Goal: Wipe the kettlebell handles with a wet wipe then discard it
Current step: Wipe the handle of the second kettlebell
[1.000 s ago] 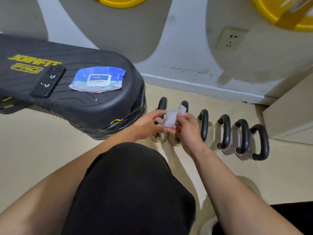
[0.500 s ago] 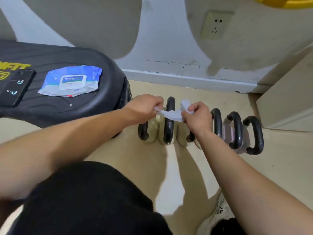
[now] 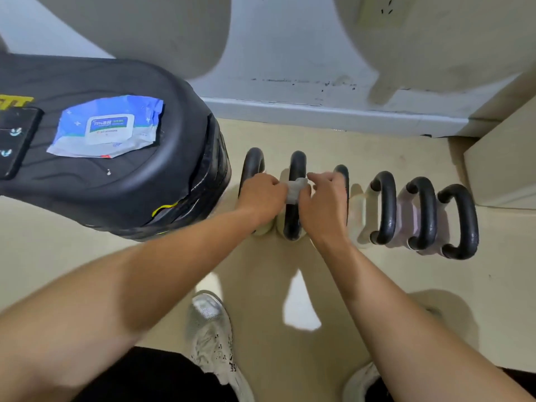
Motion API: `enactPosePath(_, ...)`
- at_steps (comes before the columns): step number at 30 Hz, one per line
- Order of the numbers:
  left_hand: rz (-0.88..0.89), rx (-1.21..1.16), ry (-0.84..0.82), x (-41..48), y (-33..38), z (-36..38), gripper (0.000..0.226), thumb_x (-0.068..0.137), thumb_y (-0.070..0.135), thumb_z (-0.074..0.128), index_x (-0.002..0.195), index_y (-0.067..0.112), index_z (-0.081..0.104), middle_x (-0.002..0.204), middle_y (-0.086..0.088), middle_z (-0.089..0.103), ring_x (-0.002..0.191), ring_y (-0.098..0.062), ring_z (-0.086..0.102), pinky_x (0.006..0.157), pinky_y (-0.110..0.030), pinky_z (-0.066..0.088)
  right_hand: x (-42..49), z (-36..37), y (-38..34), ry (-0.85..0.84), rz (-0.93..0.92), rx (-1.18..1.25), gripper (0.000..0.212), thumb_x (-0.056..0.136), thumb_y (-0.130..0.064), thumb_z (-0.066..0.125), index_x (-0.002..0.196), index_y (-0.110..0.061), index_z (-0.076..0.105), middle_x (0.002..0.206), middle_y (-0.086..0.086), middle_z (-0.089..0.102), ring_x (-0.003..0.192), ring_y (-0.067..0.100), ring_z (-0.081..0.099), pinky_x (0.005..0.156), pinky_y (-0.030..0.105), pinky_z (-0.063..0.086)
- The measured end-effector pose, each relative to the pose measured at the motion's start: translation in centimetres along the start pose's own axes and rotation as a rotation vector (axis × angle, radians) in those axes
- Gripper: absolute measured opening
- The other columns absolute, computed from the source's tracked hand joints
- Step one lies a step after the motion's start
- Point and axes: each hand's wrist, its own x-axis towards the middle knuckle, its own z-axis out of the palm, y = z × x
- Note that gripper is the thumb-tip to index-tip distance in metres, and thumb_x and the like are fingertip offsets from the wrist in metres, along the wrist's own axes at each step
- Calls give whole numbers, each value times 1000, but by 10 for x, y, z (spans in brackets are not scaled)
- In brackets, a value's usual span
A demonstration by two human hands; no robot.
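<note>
Several kettlebells stand in a row on the floor by the wall, each with a black handle. A white wet wipe (image 3: pixel 295 190) is draped across the second kettlebell handle (image 3: pixel 295 169) from the left. My left hand (image 3: pixel 261 195) pinches its left end and my right hand (image 3: pixel 324 198) pinches its right end, one on each side of that handle. The first handle (image 3: pixel 253 162) is partly behind my left hand, the third handle (image 3: pixel 342 172) partly behind my right. Further handles (image 3: pixel 387 207) stand free to the right.
A black padded bench (image 3: pixel 121 187) sits close on the left, carrying a blue wet wipe pack (image 3: pixel 107 127) and a dark phone (image 3: pixel 14 140). A beige box (image 3: pixel 504 169) stands at the right. My white shoes (image 3: pixel 211 332) are on the beige floor below.
Both hands have brought the wipe down from in front of the handles onto the second handle and drawn closer together. The camera has shifted right and tilted down.
</note>
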Motion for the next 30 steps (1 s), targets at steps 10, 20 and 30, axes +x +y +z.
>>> enactPosePath(10, -185, -457, 180, -16, -18, 42, 19, 97, 32, 50, 99, 19, 64, 91, 3, 67, 93, -21, 64, 82, -30, 47, -28, 19, 2, -121, 337, 327, 35, 102, -26, 47, 71, -12, 57, 63, 2, 56, 64, 20, 53, 66, 39, 46)
enactPosePath(20, -126, -315, 140, -22, -26, 43, 47, 100, 43, 42, 70, 13, 61, 71, -5, 63, 74, -26, 58, 68, -32, 44, -3, 19, 2, -118, 497, 643, 26, 92, -4, 51, 105, -9, 73, 90, 8, 75, 85, 23, 71, 84, 34, 59)
enactPosePath(30, -558, -796, -97, 9, -20, 52, 56, 81, 59, 56, 107, 11, 70, 103, -9, 73, 98, -32, 68, 99, -43, 51, 26, 5, -6, -269, 826, 1040, 57, 99, -27, 48, 53, -7, 77, 71, 9, 75, 74, 24, 70, 94, 33, 53)
